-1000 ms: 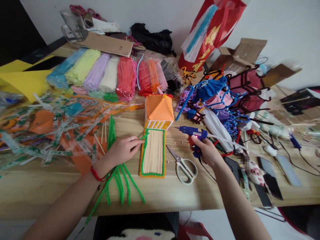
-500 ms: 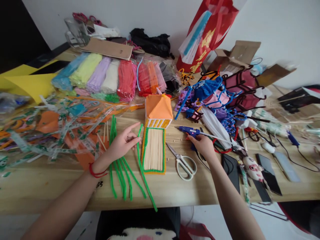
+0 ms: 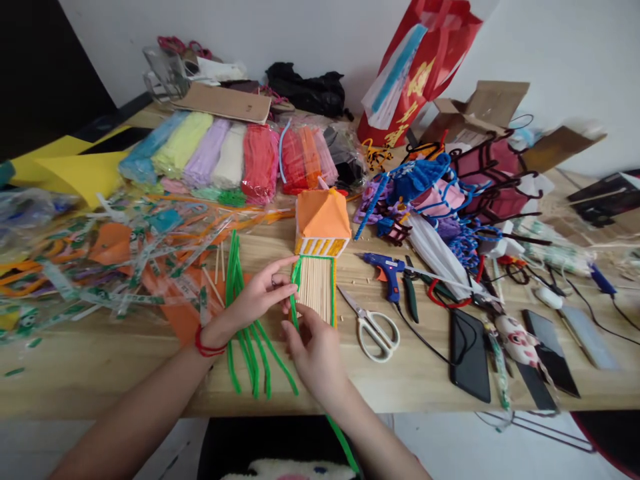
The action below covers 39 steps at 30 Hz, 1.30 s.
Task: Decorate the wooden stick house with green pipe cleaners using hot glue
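The stick panel (image 3: pixel 317 287) lies flat on the surface (image 3: pixel 420 373), touching the orange-roofed house (image 3: pixel 323 223) at its far end. At the panel's left edge, the left hand (image 3: pixel 285 287) pinches a green fuzzy strip (image 3: pixel 293 310), forefinger extended — probably to line it up — while the right hand (image 3: pixel 300 328) grasps it lower down, seemingly for tension. Loose green strips (image 3: pixel 257 360) lie left of the panel; glue gun (image 3: pixel 387 270) and scissors (image 3: pixel 377 333) sit right, likely within easy reach.
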Motion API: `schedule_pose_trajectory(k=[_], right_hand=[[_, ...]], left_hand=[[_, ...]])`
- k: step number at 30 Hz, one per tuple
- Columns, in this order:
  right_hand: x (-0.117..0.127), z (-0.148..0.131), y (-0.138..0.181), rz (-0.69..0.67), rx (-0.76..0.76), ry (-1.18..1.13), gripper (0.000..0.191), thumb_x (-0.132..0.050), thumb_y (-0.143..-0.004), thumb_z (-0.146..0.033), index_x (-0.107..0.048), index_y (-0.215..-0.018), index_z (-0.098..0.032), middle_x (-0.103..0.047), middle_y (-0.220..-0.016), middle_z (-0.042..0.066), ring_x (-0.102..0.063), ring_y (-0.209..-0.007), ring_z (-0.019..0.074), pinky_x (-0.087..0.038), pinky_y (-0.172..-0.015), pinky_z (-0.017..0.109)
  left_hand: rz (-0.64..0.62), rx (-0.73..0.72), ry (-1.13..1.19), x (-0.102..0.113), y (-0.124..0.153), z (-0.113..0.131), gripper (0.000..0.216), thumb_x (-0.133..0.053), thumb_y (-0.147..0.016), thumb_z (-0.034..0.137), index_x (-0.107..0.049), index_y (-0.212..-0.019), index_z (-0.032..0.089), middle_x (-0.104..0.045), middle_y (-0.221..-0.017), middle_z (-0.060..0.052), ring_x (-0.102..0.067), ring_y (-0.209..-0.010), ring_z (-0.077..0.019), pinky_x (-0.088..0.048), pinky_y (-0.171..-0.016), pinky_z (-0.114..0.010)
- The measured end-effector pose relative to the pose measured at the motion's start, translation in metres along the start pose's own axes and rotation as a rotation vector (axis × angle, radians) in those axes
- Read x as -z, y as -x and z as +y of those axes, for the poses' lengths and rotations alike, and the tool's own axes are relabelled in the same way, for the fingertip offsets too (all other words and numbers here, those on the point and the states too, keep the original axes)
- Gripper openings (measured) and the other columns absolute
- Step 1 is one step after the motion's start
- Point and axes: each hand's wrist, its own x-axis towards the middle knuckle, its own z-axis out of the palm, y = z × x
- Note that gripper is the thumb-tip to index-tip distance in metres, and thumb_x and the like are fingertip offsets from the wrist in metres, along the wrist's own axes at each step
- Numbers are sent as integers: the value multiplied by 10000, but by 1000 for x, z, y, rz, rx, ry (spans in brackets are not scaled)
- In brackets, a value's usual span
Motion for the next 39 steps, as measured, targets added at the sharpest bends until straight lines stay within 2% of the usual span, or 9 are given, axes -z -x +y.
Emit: schedule_pose_trajectory(k=[4,9,14,16,19,21,30,35,39], right_hand=[[4,8,11,58,57,45,310,-413,-912,-257,-649,-1088,-160,-707,-795,60,-661,-673,168,-479,-611,233],[15,19,36,24,-31,101,385,-359,-936,-282,-631,-1155,-120,-721,-770,95,-667,-575,175,-466,-494,222],[20,27,49,48,-33,186,439,-352,-935,-302,-558,-1264,-97,-709,-664,77,-588,-395,151,-411,-383,222],[20,28,49,99,-2,239,428,-353,-933,-300,-584,-1238,-107,-719,-688,80,-599,-403,156,-430,-403,228],[17,30,46,169,44,335,417,-347,-931,-291,-621,-1189,-111,-736,-783,102,-649,-478,173,-470,-467,235],[13,30,44,187,68,406,421,-339,-930,-282,-635,-1165,-99,-735,-764,104,-658,-491,185,-468,-470,239],[5,34,44,164,135,451,431,-319,-930,-246,-628,-1172,-68,-715,-686,99,-657,-502,172,-456,-482,226],[6,34,44,138,143,435,417,-336,-916,-221,-622,-1186,-83,-712,-695,99,-657,-515,174,-456,-485,230],[8,34,46,128,153,444,424,-328,-917,-221,-624,-1184,-74,-676,-614,84,-638,-494,176,-448,-481,237]], left_hand=[[43,-30,21,-3,-2,-2,654,-636,-794,262,-343,-1372,172,-637,-767,14,-587,-613,-93,-493,-580,-218],[57,-18,-101,-4,-6,-10,315,-586,-827,344,-599,-1061,133,-669,-791,-34,-626,-685,-137,-515,-617,-257],[88,-131,-499,-1,-18,-9,191,-627,-795,330,-718,-837,167,-676,-806,-40,-610,-735,-152,-483,-702,-276],[76,-180,-653,3,-27,-8,129,-673,-755,301,-734,-762,187,-657,-784,-30,-601,-776,-159,-457,-729,-271],[15,-165,-806,11,-42,-7,104,-682,-744,273,-740,-710,193,-611,-706,-11,-570,-681,-133,-424,-669,-256],[-30,-150,-867,16,-48,-7,96,-682,-741,272,-741,-716,200,-605,-691,-3,-560,-666,-130,-407,-645,-249],[-56,4,-805,19,-52,-4,94,-716,-674,241,-726,-750,186,-644,-691,15,-532,-602,-104,-376,-559,-206],[-90,6,-775,23,-57,-7,162,-746,-628,285,-717,-744,176,-629,-670,13,-518,-567,-96,-372,-526,-200],[-120,-12,-730,28,-59,-12,187,-749,-623,308,-717,-756,181,-645,-692,1,-539,-574,-102,-398,-545,-207]])
